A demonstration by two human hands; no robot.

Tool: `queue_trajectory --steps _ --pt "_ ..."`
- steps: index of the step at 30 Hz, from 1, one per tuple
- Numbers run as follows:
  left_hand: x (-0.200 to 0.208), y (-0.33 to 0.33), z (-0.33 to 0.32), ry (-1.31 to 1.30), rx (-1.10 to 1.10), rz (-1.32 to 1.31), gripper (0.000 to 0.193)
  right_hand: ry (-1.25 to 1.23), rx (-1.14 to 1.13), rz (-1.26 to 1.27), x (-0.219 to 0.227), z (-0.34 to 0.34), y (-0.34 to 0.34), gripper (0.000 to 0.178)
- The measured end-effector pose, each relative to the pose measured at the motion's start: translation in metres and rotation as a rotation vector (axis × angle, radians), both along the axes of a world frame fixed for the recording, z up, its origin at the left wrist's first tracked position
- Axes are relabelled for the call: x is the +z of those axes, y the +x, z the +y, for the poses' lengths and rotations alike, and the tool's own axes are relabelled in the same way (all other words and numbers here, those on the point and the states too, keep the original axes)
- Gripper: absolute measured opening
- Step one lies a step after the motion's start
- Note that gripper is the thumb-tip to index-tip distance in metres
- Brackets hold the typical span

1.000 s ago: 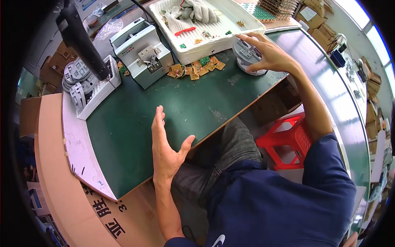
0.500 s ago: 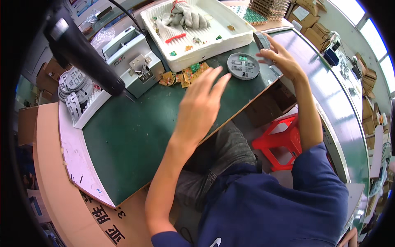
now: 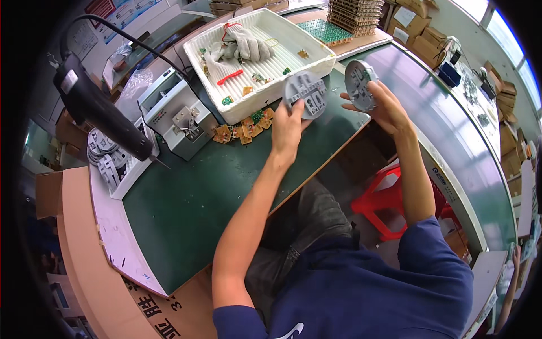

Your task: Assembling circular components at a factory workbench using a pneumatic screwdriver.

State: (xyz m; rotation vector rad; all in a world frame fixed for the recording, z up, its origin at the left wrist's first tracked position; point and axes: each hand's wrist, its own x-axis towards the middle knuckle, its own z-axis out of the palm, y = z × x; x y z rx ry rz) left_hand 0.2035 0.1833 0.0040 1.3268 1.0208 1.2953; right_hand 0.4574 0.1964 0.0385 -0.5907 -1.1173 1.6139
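My left hand (image 3: pixel 287 135) grips a round grey plastic disc (image 3: pixel 309 97) by its lower edge, thumb on the face. That face, turned toward me, has raised blocks and slots. To the right, my right hand (image 3: pixel 388 107) holds a second round grey disc (image 3: pixel 358 85), tilted, with its moulded face showing. Both discs are above the green table, a small gap apart. Several small orange and green circuit boards (image 3: pixel 246 129) lie beyond my left hand, against the white foam tray (image 3: pixel 248 104).
Inside the tray lie a grey work glove (image 3: pixel 248 45) and loose small boards. A grey machine (image 3: pixel 186 121), a black electric screwdriver (image 3: pixel 107 113) and a white bin (image 3: pixel 132 172) of grey parts stand at left. Stacked boards (image 3: pixel 353 17) are at the back; a red stool (image 3: pixel 381 203) is below right.
My left hand, empty before, has taken hold of the disc that lay on the table and lifted it. The right hand's disc has turned from nearly edge-on to show its face.
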Motion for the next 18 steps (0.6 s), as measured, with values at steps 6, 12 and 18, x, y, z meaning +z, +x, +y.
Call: queue_trajectory --steps 6,12,18 --pt "-0.011 0.023 -0.045 -0.352 -0.022 -0.788 0.029 0.1 -0.254 -0.803 0.009 -0.018 -0.067 0.092" --pt "0.011 0.029 -0.093 -0.703 -0.349 -0.895 0.021 0.336 -0.329 -0.967 0.005 0.004 -0.074 0.097" --pt "-0.002 0.038 -0.094 -0.712 -0.266 -0.838 0.044 0.445 -0.438 -1.445 0.013 -0.016 -0.081 0.107"
